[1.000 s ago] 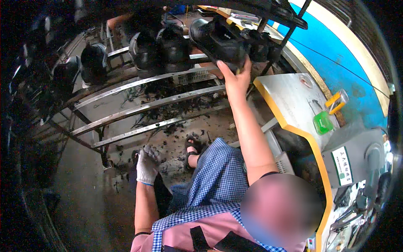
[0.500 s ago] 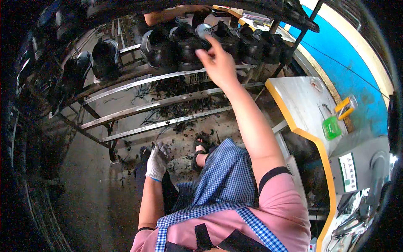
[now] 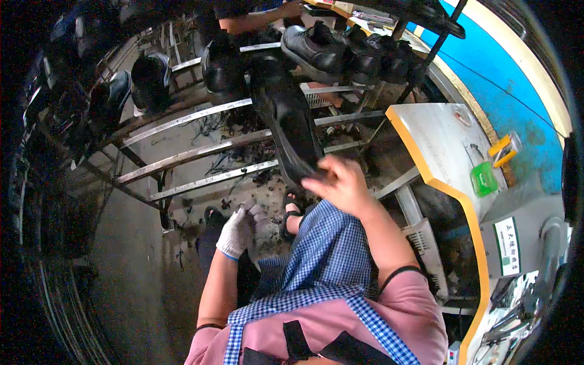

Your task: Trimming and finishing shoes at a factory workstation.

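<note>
My bare right hand (image 3: 344, 185) grips the near end of a black shoe (image 3: 294, 137), thumb and fingers closed on it. The shoe hangs in front of the rack bars, its long side pointing away from me. Behind its far end another dark shoe (image 3: 267, 70) shows in part on the rack. My left hand (image 3: 239, 230), in a pale knitted glove, is low over my left leg, its fingers loosely apart with nothing in them.
Metal rack bars (image 3: 201, 161) carry a row of black shoes (image 3: 152, 79). A person's arm (image 3: 258, 21) reaches in behind them. To the right stands a yellow-edged worktable (image 3: 432, 134) with a green container (image 3: 483, 179) and a grey machine (image 3: 529, 237). Dark scraps lie on the floor.
My right hand has come back from the rack toward me, bringing the black shoe out of the row. The gloved left hand has shifted slightly right. The other person's arm has moved.
</note>
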Tool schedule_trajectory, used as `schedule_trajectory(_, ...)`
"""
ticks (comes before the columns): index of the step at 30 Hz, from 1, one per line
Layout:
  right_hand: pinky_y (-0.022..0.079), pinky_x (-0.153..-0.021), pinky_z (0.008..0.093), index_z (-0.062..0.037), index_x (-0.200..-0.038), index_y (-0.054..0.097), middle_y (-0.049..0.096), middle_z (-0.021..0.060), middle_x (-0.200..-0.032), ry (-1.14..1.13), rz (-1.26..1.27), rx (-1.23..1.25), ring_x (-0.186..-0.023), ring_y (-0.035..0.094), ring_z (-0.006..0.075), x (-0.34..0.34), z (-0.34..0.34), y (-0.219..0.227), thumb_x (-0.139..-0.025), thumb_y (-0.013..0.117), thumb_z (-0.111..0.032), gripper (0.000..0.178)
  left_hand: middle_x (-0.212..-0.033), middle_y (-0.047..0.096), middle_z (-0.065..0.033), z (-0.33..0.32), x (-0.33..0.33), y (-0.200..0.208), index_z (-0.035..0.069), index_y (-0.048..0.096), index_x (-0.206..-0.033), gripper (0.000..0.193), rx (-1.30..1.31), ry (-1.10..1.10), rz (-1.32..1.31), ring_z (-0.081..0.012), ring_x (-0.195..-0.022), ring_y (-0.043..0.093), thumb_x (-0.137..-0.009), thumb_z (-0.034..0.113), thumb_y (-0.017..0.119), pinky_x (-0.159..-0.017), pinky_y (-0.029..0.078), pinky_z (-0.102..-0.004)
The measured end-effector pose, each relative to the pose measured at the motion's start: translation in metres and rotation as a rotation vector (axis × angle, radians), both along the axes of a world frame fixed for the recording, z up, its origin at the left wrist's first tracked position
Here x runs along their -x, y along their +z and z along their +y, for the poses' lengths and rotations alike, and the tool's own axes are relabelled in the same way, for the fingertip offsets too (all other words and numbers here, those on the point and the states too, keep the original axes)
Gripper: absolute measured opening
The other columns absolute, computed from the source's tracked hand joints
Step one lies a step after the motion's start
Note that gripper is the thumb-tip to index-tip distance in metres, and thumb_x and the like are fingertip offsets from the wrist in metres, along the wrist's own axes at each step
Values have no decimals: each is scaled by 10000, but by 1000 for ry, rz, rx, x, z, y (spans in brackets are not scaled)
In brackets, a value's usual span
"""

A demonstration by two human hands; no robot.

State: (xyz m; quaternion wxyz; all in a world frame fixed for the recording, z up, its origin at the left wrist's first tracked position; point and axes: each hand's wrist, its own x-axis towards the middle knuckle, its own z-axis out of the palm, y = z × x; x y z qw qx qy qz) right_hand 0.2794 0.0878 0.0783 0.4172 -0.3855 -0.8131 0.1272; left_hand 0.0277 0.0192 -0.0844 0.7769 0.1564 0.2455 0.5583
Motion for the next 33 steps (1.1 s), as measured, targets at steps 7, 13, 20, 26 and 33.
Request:
schedule_trajectory(7,424,-439,355,-99,-812,541,509,58,-710,312,-189,98,-527,544,238,-26,-94,-62,-648,755,-239,304,-1256,476,-46,31,-14,75,108,402,-1287,444,118,183,35,-200,-1127,462,-893,282,512,-971,352,-379)
schedule_trajectory(13,451,-488,382,-96,-848,569,535,86,-790,261,-465,221,-597,561,291,-35,-112,-126,-562,739,-177,343,-1133,544,-40,29,-14,70,36,457,-1225,476,-137,605,429,-135,-1055,495,-781,15,630,-927,387,-276)
schedule_trajectory(20,461,-485,402,-122,-875,589,575,111,-783,176,-499,298,-586,569,323,-36,-126,-167,-561,719,-132,340,-1148,527,-61,-12,-16,95,33,435,-1232,616,-272,472,479,-161,-1069,490,-689,87,720,-956,368,-294)
schedule_trajectory(26,462,-499,332,-96,-867,624,605,82,-754,255,-468,617,-568,577,242,-31,-123,-146,-634,731,-128,259,-1143,521,-63,-20,-14,99,34,440,-1224,639,-317,476,538,-170,-1062,492,-666,111,740,-946,379,-306)
schedule_trajectory(33,403,-516,243,-78,-1013,594,531,38,-729,282,57,519,-556,491,121,-18,-83,-33,-724,672,-29,304,-1117,530,-82,-28,-10,112,21,467,-1195,652,-472,399,825,-173,-1039,504,-641,182,769,-924,398,-306)
